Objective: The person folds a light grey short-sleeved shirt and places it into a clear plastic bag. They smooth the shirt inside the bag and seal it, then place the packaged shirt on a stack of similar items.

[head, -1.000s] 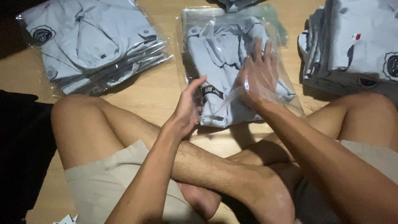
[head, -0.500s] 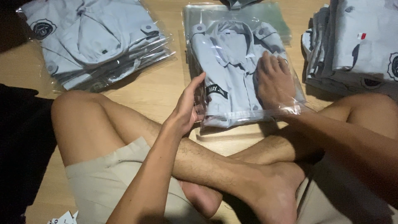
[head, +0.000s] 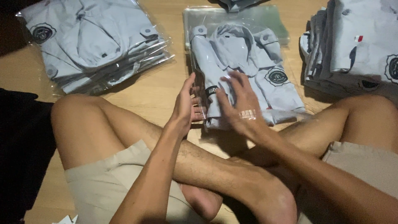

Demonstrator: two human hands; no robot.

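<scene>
The bagged shirt [head: 244,70] lies on the floor [head: 153,89] before crossed legs. The left hand [head: 185,108] braces the bag's edge, fingers together; the right hand [head: 240,108] lies flat on it, fingers slightly spread. Smoothing goes best with even pressure, steady edge.

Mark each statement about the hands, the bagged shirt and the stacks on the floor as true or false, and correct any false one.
1. The left hand touches the left edge of the bagged shirt. True.
2. The right hand holds scissors. False: it lies flat on the bagged shirt, holding nothing.
3. A stack of bagged shirts lies to the left on the wooden floor. True.
4. The pile of folded shirts at the right is bright red. False: it is pale grey.
</scene>
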